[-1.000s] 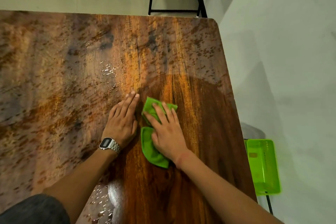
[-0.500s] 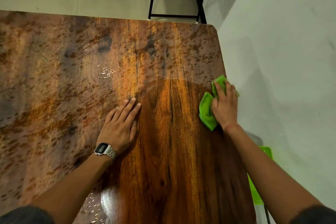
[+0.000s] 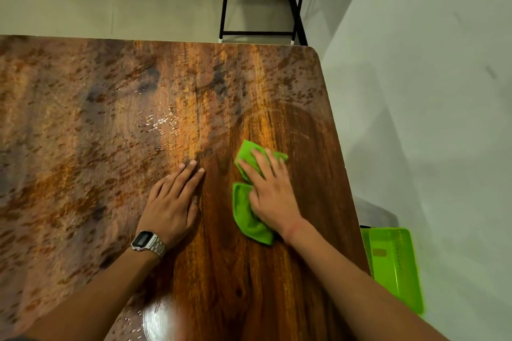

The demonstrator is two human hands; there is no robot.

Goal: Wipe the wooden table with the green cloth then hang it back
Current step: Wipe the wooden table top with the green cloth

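Right hand (image 3: 273, 196) presses flat, fingers spread, on the bunched green cloth (image 3: 248, 219), near the tabletop's right edge, on the darker wiped patch of the wooden table (image 3: 83, 147). Left hand (image 3: 173, 202) rests flat beside it, holding nothing. Best practice: overlapping strokes leftward into the dull mottled area and droplets (image 3: 158, 122), pressure even.

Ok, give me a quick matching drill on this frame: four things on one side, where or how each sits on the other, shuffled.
Things:
1. green cloth
2. left hand
3. wristwatch
4. green basket

States:
A. flat on bare wood, fingers straight
B. beyond the table's right edge, lower down
C. pressed under the right hand
D. strapped on the left wrist

Pairs: 1-C, 2-A, 3-D, 4-B
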